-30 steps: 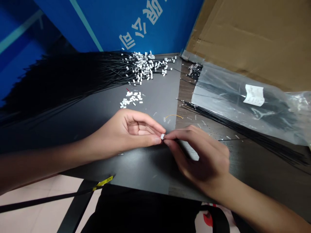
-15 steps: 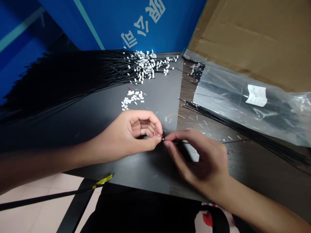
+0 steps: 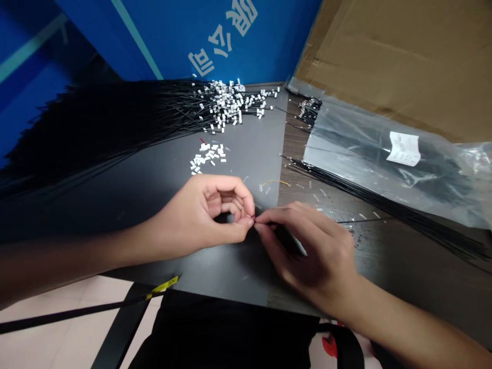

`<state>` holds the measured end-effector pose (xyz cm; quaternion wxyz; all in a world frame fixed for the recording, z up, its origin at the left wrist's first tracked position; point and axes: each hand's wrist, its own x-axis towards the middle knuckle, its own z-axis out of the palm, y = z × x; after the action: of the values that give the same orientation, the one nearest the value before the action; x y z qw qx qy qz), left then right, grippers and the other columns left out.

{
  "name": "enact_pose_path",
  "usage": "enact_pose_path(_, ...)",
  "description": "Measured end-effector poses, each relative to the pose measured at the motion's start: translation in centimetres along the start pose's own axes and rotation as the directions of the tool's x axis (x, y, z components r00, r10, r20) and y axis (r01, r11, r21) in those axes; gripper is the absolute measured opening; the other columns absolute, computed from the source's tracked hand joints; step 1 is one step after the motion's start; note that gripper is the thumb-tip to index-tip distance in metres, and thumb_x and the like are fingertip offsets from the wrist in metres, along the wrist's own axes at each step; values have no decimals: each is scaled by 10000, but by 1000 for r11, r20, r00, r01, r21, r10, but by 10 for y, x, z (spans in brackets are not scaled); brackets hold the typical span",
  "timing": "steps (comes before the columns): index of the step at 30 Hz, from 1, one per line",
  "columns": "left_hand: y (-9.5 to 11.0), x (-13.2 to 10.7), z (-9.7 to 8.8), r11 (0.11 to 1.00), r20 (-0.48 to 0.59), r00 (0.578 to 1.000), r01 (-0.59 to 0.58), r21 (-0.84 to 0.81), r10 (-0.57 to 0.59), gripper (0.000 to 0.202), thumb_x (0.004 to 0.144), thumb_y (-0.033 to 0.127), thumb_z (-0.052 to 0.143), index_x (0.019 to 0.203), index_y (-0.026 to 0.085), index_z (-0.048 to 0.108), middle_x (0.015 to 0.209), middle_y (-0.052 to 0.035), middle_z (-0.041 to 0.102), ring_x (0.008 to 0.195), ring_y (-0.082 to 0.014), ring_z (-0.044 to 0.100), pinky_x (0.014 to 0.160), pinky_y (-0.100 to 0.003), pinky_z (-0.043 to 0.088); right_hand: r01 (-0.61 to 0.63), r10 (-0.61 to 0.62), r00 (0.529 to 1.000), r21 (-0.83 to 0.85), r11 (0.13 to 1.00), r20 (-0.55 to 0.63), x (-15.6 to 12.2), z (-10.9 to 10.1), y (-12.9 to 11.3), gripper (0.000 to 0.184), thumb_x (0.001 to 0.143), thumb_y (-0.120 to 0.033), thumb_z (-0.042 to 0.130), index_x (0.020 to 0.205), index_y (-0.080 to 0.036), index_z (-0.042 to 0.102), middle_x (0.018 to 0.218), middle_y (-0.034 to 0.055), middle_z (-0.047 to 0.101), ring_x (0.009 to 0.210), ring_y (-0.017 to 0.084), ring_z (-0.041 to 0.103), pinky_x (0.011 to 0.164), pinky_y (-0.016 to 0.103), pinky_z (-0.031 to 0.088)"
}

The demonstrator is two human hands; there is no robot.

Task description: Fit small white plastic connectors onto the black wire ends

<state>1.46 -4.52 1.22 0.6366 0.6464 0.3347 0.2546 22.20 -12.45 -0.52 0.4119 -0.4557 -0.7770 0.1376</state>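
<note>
The left hand [image 3: 203, 212] is curled into a tight pinch, and the small white connector [image 3: 252, 217] that showed clearly a second ago is now a sliver between its fingertips. The right hand [image 3: 311, 256] pinches a thin black wire [image 3: 365, 221] against it, above the dark bench [image 3: 238, 277]

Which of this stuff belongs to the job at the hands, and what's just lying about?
Job:
left hand
right hand
tiny connector
thin black wire
loose white connectors
fanned black wires

Lying about:
clear plastic bag
thin yellow wire
cardboard sheet
blue printed board
</note>
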Motion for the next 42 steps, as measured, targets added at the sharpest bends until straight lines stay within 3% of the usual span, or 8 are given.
enact_pose_path(4,-4,-4,2,998,-50,997,-65,-12,65,207,789,20,805,848,213,762,818,-5,750,770,-141,700,748,-226,614,-137,138,990,115,984,-4,0,1,-5,84,1004,-115,709,1015,-192,742,858,25,820,701,156,744,681,302,600)
enact_pose_path(8,-5,-5,3,995,-102,991,-94,-38,90,197,807,20,817,863,207,786,848,-10,791,804,-134,740,770,-199,630,-320,331,944,276,906,8,2,3,-9,73,974,-137,775,967,-209,786,838,-18,835,694,123,764,681,228,621)
enact_pose_path(14,-3,0,6,987,-143,984,-118,-105,103,170,831,26,838,827,186,782,810,-5,809,757,-119,784,724,-163,651,-369,413,911,434,822,-8,4,7,-10,77,959,-129,810,940,-204,808,845,-4,848,719,129,782,692,227,635)
enact_pose_path(19,-4,1,2,991,-164,986,-24,-131,2,107,871,146,918,926,192,839,851,-39,873,782,-174,850,759,-218,704,-410,482,876,566,715,26,6,4,-8,71,987,-184,800,916,-196,796,817,22,823,739,160,767,710,283,627)
enact_pose_path(23,-8,2,-3,993,-200,980,-33,-113,9,141,858,188,955,970,216,874,861,-28,886,794,-171,860,767,-197,700,-436,488,870,568,698,68,9,1,-7,112,983,-231,793,879,-194,775,758,21,784,682,155,714,651,277,596)
enact_pose_path(28,-4,4,-2,994,-159,987,-36,-105,19,182,811,75,928,887,241,910,789,-7,879,685,-148,841,653,-130,659,-439,472,876,573,692,101,9,-3,-6,92,968,-213,796,882,-188,774,767,28,785,690,151,714,654,267,598)
enact_pose_path(33,-2,5,1,991,-124,992,-39,-125,24,252,789,42,910,902,266,928,849,-2,895,720,-134,850,679,-104,651,-434,479,871,631,643,111,9,-2,-5,57,933,-153,821,898,-174,782,803,24,805,720,134,741,692,238,610)
enact_pose_path(42,-2,2,0,980,-34,999,-2,-200,-5,226,842,10,850,950,207,870,845,26,878,791,-113,854,780,-122,663,-397,432,901,482,781,42,3,0,-6,87,917,-105,802,925,-188,779,839,5,812,735,125,745,691,224,605)
